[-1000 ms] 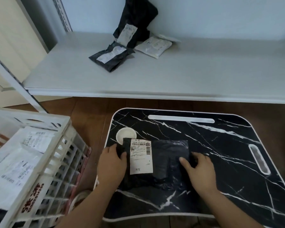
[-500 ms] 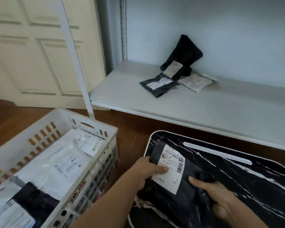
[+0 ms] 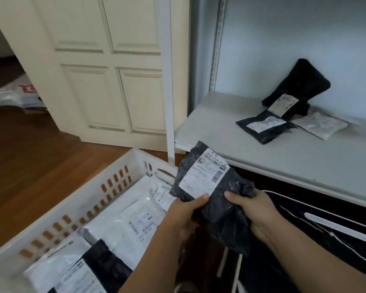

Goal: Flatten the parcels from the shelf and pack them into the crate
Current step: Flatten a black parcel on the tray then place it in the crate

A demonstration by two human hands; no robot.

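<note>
Both hands grip the black parcel (image 3: 218, 199): left hand (image 3: 184, 216) and right hand (image 3: 256, 210) pinch its lower part (label up), long axis tilted up-left over the crate's (image 3: 89, 199) right edge.

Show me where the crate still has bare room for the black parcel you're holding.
No bare floor shows in the crate: white parcels cover the middle and far end, and a black one lies nearer. The held parcel must go on top of them.

Crumpled black parcel (image 3: 218, 210) with white label held above white crate (image 3: 89, 199), three parcels (image 3: 287, 115) on shelf (image 3: 304, 157)
</note>
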